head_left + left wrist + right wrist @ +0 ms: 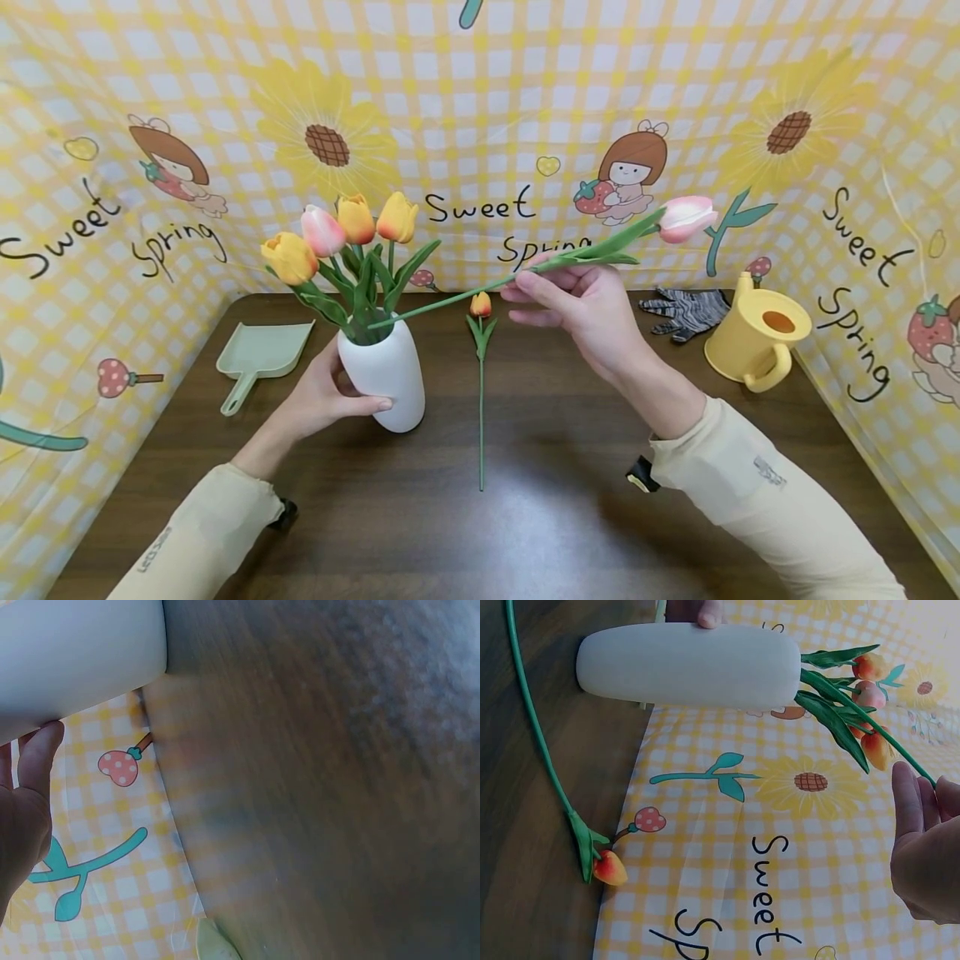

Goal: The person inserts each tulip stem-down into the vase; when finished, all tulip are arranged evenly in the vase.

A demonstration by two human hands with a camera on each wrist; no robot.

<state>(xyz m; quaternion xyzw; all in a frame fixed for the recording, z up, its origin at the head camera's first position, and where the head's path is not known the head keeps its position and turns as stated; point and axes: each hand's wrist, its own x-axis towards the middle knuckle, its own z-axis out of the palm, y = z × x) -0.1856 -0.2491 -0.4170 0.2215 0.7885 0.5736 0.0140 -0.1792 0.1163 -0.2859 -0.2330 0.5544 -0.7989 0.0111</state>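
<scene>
A white vase (390, 375) is gripped round its side by my left hand (330, 393), thumb across the front. Several yellow-orange tulips (289, 258) and one pink tulip (324, 231) stand in it. My right hand (592, 312) pinches the green stem of another pink tulip (686, 219), its bloom to the upper right. That stem slopes down leftward, its lower end at the vase mouth. In the right wrist view the vase (690, 666) shows sideways, with the stem end at its opening. Between the hands, an orange tulip (481, 307) lies on the table.
A pale green dustpan (262, 350) lies at the left of the dark wooden table (450, 542). On the right are a grey knitted glove (684, 313) and a yellow watering can (753, 333). A yellow checked cloth (480, 100) hangs round the back and sides.
</scene>
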